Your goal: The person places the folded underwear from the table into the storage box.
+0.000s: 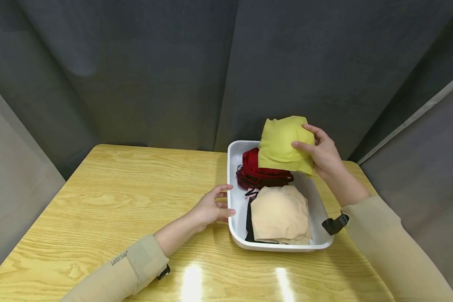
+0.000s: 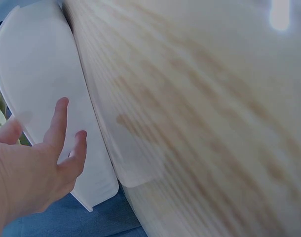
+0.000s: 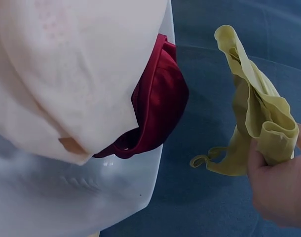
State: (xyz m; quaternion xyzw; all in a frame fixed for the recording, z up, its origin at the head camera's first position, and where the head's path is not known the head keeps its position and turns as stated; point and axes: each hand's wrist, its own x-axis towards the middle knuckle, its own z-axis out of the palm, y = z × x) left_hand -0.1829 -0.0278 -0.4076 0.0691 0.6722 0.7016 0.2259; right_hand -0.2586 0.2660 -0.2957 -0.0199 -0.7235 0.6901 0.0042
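Note:
My right hand (image 1: 326,155) pinches a yellow folded garment (image 1: 283,140) between thumb and fingers, above the far end of a white plastic bin (image 1: 317,214). A thin strap loop hangs from the garment (image 3: 239,133) in the right wrist view. My left hand (image 1: 209,207) is at the bin's left side, its fingertips at the rim. In the left wrist view the fingers of the left hand (image 2: 44,165) are spread beside the bin's outer wall (image 2: 39,64). Inside the bin lie a dark red satin garment with straps (image 1: 262,174) and a beige folded garment (image 1: 281,214).
Black cloth (image 1: 250,224) shows beneath the beige garment, with a bit of pink fabric beside it. The bin stands on a wood-grain table (image 1: 136,193). Dark grey curtains (image 1: 154,75) hang behind the table's far edge.

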